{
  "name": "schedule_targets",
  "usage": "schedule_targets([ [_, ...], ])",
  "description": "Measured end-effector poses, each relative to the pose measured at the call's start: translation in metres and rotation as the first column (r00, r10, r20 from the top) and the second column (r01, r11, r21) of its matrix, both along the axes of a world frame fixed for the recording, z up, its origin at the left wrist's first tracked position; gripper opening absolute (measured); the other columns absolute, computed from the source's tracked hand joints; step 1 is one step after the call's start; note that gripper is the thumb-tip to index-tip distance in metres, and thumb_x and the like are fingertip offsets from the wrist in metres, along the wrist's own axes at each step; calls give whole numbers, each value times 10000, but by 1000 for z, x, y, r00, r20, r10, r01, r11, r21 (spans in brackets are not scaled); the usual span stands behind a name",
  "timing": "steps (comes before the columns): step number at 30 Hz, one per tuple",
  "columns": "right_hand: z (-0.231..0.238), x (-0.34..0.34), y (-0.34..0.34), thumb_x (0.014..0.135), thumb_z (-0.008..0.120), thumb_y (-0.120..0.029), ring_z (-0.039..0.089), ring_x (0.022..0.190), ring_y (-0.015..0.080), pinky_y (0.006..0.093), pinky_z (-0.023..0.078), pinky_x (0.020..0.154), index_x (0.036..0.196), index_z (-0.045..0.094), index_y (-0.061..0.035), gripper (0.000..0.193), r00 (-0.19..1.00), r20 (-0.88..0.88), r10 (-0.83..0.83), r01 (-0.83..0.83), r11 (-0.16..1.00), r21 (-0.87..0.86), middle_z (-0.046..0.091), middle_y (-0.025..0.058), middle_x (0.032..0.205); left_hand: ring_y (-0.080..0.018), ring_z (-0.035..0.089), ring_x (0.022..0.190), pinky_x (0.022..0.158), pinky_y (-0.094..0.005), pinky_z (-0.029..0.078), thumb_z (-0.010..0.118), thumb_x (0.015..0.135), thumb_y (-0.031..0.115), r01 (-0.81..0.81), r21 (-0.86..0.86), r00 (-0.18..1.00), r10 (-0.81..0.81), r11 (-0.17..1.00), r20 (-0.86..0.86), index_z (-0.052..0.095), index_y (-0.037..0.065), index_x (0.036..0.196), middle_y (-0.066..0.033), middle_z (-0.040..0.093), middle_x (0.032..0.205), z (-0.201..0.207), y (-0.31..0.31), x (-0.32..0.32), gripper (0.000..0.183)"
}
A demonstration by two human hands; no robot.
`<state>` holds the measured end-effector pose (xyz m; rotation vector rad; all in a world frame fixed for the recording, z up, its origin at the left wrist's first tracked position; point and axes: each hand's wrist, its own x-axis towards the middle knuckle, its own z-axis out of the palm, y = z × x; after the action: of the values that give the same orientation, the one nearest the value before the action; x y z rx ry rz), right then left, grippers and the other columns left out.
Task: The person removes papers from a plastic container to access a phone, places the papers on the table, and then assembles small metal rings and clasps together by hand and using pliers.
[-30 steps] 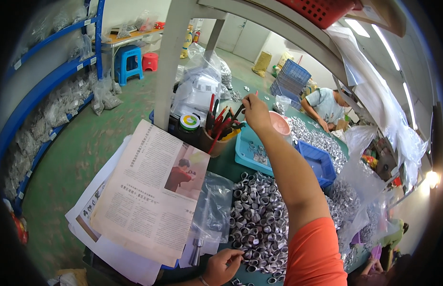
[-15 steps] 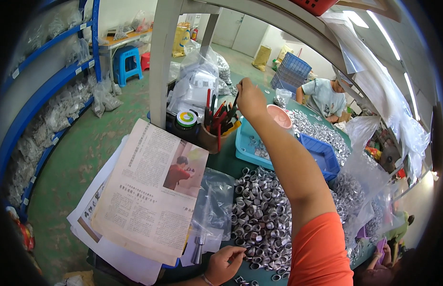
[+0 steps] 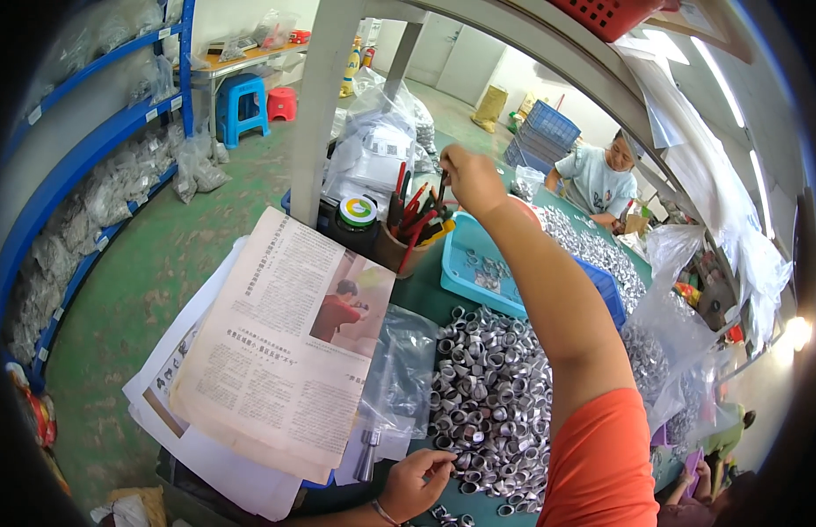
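Observation:
My right hand (image 3: 475, 183) is closed round a thin dark pen-shaped tool (image 3: 443, 188), above the right side of a brown cup (image 3: 399, 253) packed with red and black pens and tools; its lower end is hard to make out among them. My left hand (image 3: 415, 485) lies low in the view, fingers curled, thumb and forefinger close together; what they hold, if anything, is hidden. Its fingertips reach the lower left edge of a big pile of silver metal rings (image 3: 487, 395). Next to this hand a small metal cone-shaped piece (image 3: 367, 457) rests on white paper.
A newspaper sheet (image 3: 267, 351) and a clear plastic bag (image 3: 399, 360) lie left of the rings. Behind them stand a dark jar (image 3: 353, 230) and a turquoise tray (image 3: 460, 263). A grey post (image 3: 324, 114) rises at the cup's far left. A person (image 3: 601, 180) sits across the table.
The view has shifted slightly, so most things appear a little further right. My right hand keeps its grip on the dark tool by the cup. The person across has lifted their head.

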<state>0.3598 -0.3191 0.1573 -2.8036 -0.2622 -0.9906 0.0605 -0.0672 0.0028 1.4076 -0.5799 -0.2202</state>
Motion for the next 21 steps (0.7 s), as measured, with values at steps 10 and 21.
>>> schedule_targets([
  [10,23,-24,-22,873,543,-37,694,672,184,292,506,556,904,594,15,79,998,-49,-43,62,857,512,657,129,755,-232,610,639,573,-307,476,610,864,117,-9,-40,1000,8,999,-26,641,19,951,-122,632,805,-1,-1,-2,135],
  [21,-27,-74,-22,934,450,22,676,817,208,261,556,701,973,478,49,55,952,307,-20,-248,542,803,630,182,977,-220,622,644,576,-299,485,624,856,122,-21,-23,998,19,1000,-60,646,23,953,-122,643,809,1,-2,-1,141],
])
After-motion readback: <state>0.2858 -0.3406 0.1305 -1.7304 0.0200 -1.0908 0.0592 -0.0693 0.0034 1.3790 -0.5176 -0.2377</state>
